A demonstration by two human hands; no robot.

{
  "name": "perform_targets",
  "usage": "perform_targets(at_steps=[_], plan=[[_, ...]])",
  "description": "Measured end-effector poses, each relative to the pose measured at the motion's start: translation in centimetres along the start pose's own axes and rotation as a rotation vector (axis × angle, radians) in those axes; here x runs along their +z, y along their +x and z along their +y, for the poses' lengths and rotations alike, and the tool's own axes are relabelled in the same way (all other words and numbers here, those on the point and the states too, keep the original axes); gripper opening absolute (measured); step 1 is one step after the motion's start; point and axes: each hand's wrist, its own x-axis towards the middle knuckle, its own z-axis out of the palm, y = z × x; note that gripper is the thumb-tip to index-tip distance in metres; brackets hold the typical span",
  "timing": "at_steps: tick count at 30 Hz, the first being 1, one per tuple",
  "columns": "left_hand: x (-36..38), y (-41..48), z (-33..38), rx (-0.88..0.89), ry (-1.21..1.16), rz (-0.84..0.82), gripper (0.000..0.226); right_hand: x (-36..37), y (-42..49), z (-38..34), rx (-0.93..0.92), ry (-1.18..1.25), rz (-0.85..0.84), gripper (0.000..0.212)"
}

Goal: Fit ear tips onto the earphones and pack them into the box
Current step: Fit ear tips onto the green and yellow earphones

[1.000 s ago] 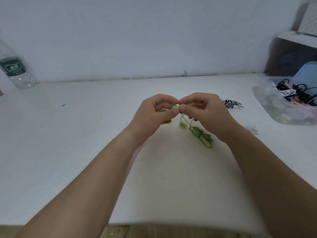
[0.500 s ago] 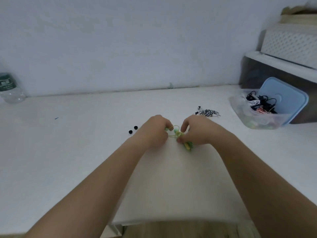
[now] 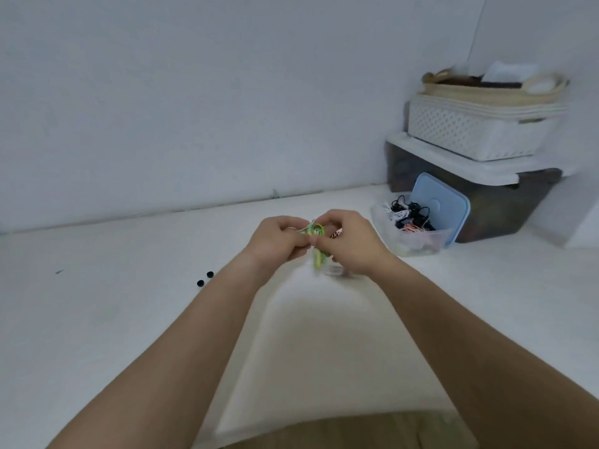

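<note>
— Earphones [image 3: 315, 229], where are they being held at this moment?

— Both hands are holding them up over the white pad [image 3: 324, 345] that is lying on the table [image 3: 97, 319]. The left hand [image 3: 278, 241] is pinching the green wire with curled fingers. The right hand [image 3: 351, 246] is pinching it from the other side, and the fingertips of the two hands are almost touching.

— And the rest of the cable?

— A green bundle of it is hanging down between the two hands, under the right thumb. It is blurred, so I cannot tell if it is touching the pad.

— Are the ear tips sitting on the buds?

— I cannot tell, because the buds are small and the fingers are hiding them. Two black ear tips [image 3: 205, 279] are lying on the table just beside each other. They are to the left of the left forearm and well apart from the hands.

— Where is the box standing?

— The clear box [image 3: 418, 246] is sitting on the table to the right of the right hand, near it but apart. Black, white and pink cables are lying inside. Its blue lid [image 3: 442, 209] is leaning upright behind it, against a dark bin [image 3: 492, 205]. A white basket [image 3: 470, 134] is resting on the bin, and a woven basket [image 3: 486, 90] is sitting on top of that one.
</note>
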Motion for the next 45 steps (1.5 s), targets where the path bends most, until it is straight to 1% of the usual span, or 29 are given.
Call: perform_targets(at_steps=[2, 6, 8, 10, 12, 14, 15, 16, 18, 20, 22, 25, 27, 29, 32, 34, 36, 38, 39, 41, 42, 43, 45], plan=[[1.8, 0.8, 1.0, 0.013, -0.083, -0.033, 0.034, -2.1, 0.6, 0.3, -0.016, 0.028, 0.042, 0.015], [6.7, 3.3, 2.9, 0.019, -0.173, -0.089, 0.041, -7.2, 1.8, 1.6, 0.004, 0.010, 0.119, 0.017], [9.5, 5.0, 3.7, -0.004, -0.238, -0.154, 0.047, -9.8, 2.7, 2.7, 0.032, -0.020, 0.171, 0.018], [12.2, 6.6, 4.3, -0.042, -0.293, -0.189, 0.048, -12.4, 3.5, 4.0, 0.071, -0.080, 0.226, 0.022], [14.8, 8.1, 4.7, -0.060, -0.267, -0.206, 0.047, -14.7, 4.3, 5.3, 0.106, -0.131, 0.261, 0.028], [16.9, 9.5, 4.6, -0.036, -0.176, -0.234, 0.047, -16.4, 4.9, 6.5, 0.145, -0.186, 0.280, 0.029], [17.6, 10.2, 4.3, 0.007, -0.085, -0.250, 0.048, -16.8, 5.1, 6.9, 0.162, -0.220, 0.286, 0.029], [18.3, 11.0, 4.1, 0.058, 0.036, -0.262, 0.048, -17.4, 5.5, 7.6, 0.181, -0.251, 0.293, 0.030], [18.6, 11.9, 3.6, 0.195, 0.368, -0.239, 0.040, -17.8, 5.8, 8.2, 0.198, -0.295, 0.290, 0.031], [18.5, 12.5, 3.2, 0.302, 0.669, -0.221, 0.042, -17.8, 6.1, 8.7, 0.199, -0.336, 0.277, 0.030], [18.0, 12.9, 2.5, 0.350, 0.773, -0.240, 0.052, -17.6, 6.3, 9.1, 0.192, -0.359, 0.247, 0.029], [17.1, 13.0, 1.8, 0.379, 0.755, -0.257, 0.060, -17.0, 6.8, 9.5, 0.181, -0.334, 0.177, 0.036], [16.4, 12.6, 1.9, 0.404, 0.714, -0.191, 0.059, -16.6, 7.1, 9.7, 0.188, -0.322, 0.144, 0.038], [15.6, 12.2, 1.9, 0.406, 0.677, -0.124, 0.053, -16.3, 7.4, 9.8, 0.195, -0.305, 0.126, 0.035], [14.8, 11.8, 1.7, 0.336, 0.682, -0.127, 0.041, -15.6, 7.5, 9.4, 0.179, -0.289, 0.157, 0.027], [14.8, 11.7, 1.3, 0.299, 0.679, -0.115, 0.033, -14.9, 7.4, 9.1, 0.176, -0.308, 0.185, 0.029], [14.8, 11.6, 0.8, 0.315, 0.619, 0.006, 0.028, -14.0, 7.2, 9.0, 0.181, -0.397, 0.150, 0.033], [14.9, 11.4, 0.6, 0.358, 0.546, 0.135, 0.023, -13.5, 7.2, 9.0, 0.172, -0.458, 0.099, 0.033], [15.1, 11.4, 0.6, 0.366, 0.515, 0.130, 0.021, -13.5, 7.2, 9.0, 0.163, -0.488, 0.072, 0.031], [15.4, 11.2, 0.7, 0.350, 0.483, 0.009, 0.014, -13.7, 7.4, 8.7, 0.147, -0.546, -0.001, 0.020], [15.5, 11.1, 0.6, 0.330, 0.499, -0.059, 0.013, -13.9, 7.5, 8.7, 0.137, -0.572, -0.048, 0.011], [15.5, 11.1, 0.3, 0.317, 0.533, -0.101, 0.014, -14.0, 7.4, 8.6, 0.119, -0.604, -0.098, 0.008], [15.4, 11.5, -0.5, 0.325, 0.605, -0.099, 0.012, -14.4, 6.9, 8.5, 0.094, -0.660, -0.152, 0.024]])
